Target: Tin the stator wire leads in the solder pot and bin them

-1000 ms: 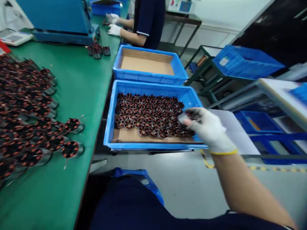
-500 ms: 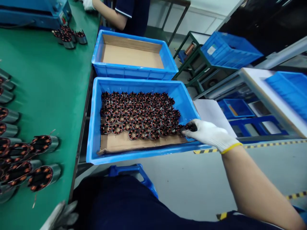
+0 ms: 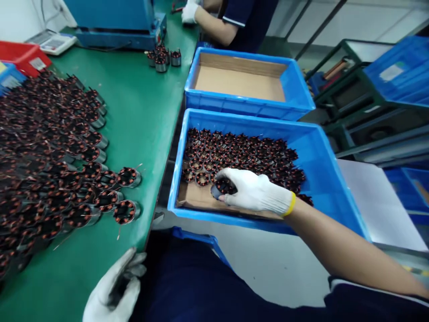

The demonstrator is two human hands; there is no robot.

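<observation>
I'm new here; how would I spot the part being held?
Start at the green table and look just right of it, to the nearer blue crate. The person's white-gloved right hand reaches into it. The part is the one in that hand's grip, grey side showing, while its neighbours sit packed in rows.

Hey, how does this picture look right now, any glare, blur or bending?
Head view: pale sheen on the green table; wound parts near the left edge look soft; the right hand is fairly clear; the right forearm seems stretched, likely wide-angle distortion.
</observation>
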